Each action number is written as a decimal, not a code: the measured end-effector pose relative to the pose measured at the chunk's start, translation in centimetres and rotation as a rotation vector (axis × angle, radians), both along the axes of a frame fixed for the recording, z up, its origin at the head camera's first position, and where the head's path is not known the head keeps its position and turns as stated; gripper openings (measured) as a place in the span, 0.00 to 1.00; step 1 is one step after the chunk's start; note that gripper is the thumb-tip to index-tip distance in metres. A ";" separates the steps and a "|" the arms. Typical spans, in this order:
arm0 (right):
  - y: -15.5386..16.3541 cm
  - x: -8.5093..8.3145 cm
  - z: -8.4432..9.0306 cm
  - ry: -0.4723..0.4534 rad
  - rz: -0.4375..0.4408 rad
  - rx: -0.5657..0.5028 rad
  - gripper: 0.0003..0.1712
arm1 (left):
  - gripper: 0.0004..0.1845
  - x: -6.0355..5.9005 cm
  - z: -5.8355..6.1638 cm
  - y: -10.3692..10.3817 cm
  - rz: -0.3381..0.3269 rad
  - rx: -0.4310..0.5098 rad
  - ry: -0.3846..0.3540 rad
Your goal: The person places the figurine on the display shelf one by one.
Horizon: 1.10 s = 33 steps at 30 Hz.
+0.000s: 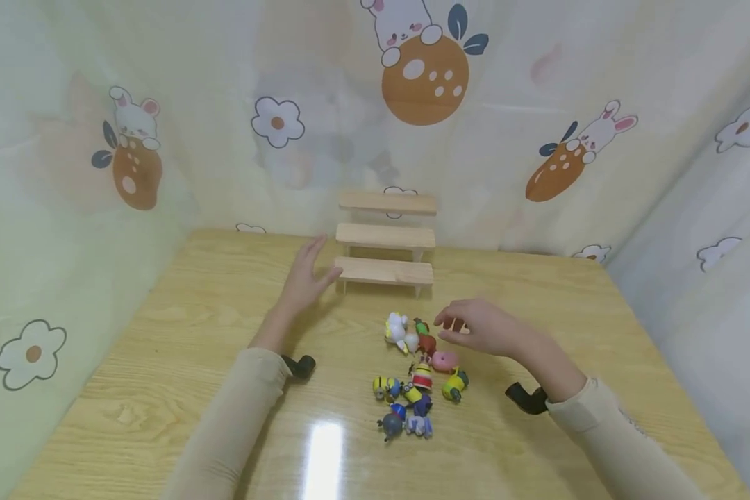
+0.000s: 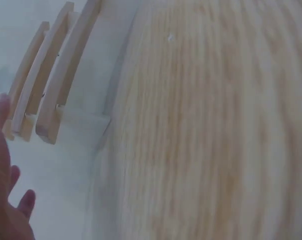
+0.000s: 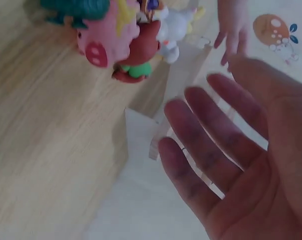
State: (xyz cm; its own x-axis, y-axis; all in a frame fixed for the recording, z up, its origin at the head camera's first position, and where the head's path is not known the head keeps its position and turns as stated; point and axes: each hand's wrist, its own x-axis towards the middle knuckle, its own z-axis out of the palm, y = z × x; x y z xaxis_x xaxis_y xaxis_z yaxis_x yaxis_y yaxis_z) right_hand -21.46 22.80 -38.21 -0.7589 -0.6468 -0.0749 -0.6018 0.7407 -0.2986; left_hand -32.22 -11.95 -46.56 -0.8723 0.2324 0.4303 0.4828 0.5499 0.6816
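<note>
And now hovering the left hand (image 1: 301, 285) at the left end of the stepped wooden shelf (image 1: 384, 272), spreading fingers and thumb around nothing, and not showing clearly whether touching the wood or just beside it! Over on the other side, hanging the right hand (image 1: 484, 328) just beside a bunch of toy figures (image 1: 421, 377), bending the fingers loosely, gripping nothing. Looking down at that bunch on the table (image 1: 212, 333), in front of the shelf: spotting a reddish-brown figure (image 1: 428, 344) near the fingertips, a pink pig (image 1: 445, 361), a white figure (image 1: 395, 328) farther left.

Likely courting a topple here by dipping into so tight a bunch, perhaps catching a neighbour along with any one toy. Possibly sending the pink pig rolling, too, by brushing its rounded body with the palm. And on the left, maybe risking a skewed shelf by bumping its end with the thumb, and probably asking for double trouble by moving both hands while watching only one!
</note>
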 end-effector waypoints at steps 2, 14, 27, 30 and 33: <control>0.1 0.9 -0.3 -0.040 0.048 -0.012 0.14 | 0.43 0.0 -0.4 0.1 -0.023 0.007 -0.037; -0.4 4.3 -0.7 -0.172 0.172 0.110 0.14 | 0.44 0.0 -1.1 0.2 -0.029 0.031 -0.144; -0.1 5.7 -1.7 -0.042 0.153 0.124 0.18 | 0.40 -0.2 -2.0 0.7 -0.083 0.047 -0.193; -0.2 5.7 -2.1 0.014 0.144 0.109 0.20 | 0.39 -0.4 -2.0 0.7 -0.090 0.055 -0.201; -0.3 5.8 -2.5 0.069 0.128 0.119 0.20 | 0.38 -0.5 -2.0 0.7 -0.086 0.066 -0.212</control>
